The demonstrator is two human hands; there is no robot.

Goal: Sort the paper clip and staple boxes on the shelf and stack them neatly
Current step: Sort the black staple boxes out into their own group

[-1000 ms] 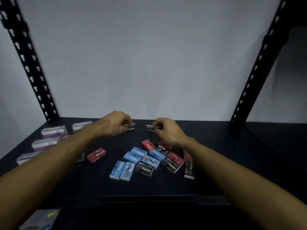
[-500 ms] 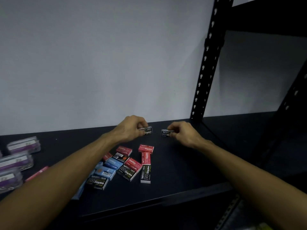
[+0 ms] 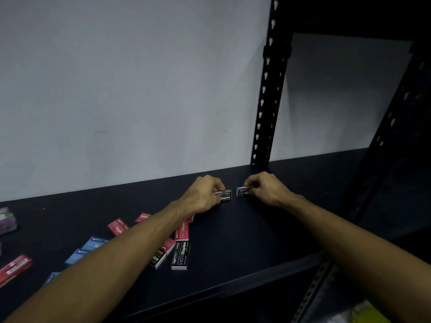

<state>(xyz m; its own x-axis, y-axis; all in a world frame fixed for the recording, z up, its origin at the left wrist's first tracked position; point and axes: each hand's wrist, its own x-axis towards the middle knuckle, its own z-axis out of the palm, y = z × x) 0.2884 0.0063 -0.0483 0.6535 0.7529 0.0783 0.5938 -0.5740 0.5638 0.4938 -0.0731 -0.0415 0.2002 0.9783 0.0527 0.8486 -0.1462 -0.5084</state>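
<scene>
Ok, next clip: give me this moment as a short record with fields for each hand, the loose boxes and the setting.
left hand: left hand pinches a black staple box, low over the shelf
right hand: right hand holds a second black staple box
gap: the two held boxes are apart, side by side
loose boxes: red staple boxes, blue boxes and one black box lie scattered, unstacked
setting: dark shelf, black upright post

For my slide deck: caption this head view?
Left hand and right hand each hold a black staple box above the shelf.
</scene>
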